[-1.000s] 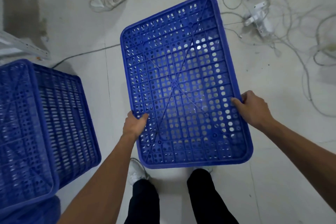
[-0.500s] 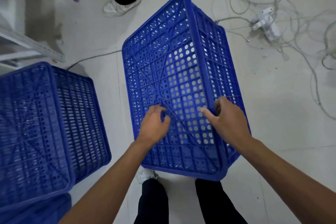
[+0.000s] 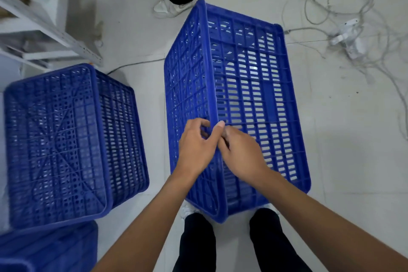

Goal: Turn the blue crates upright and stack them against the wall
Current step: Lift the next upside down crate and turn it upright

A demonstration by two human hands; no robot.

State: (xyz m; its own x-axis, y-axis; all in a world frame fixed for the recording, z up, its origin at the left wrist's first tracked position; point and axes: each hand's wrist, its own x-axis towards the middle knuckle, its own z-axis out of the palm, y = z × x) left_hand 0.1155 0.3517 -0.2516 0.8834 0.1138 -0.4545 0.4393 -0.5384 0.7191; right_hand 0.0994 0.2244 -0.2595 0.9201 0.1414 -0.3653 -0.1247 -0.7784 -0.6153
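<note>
tilted crate (image 3: 254, 95) edge pinched by left hand (image 3: 196, 146), right hand (image 3: 240, 152); neighbour crate (image 3: 66, 139) inverted.

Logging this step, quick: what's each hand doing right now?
Left hand: closed on the tilted blue crate edge.
Right hand: on the same edge; grip unclear.

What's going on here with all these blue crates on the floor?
A person is tipping a blue perforated plastic crate over, both hands at its top edge: left hand on the base side, right hand on the slotted wall. A second blue crate sits upside down to the left. Loose white cables lie on the floor, and someone else's white shoe shows beyond.
</note>
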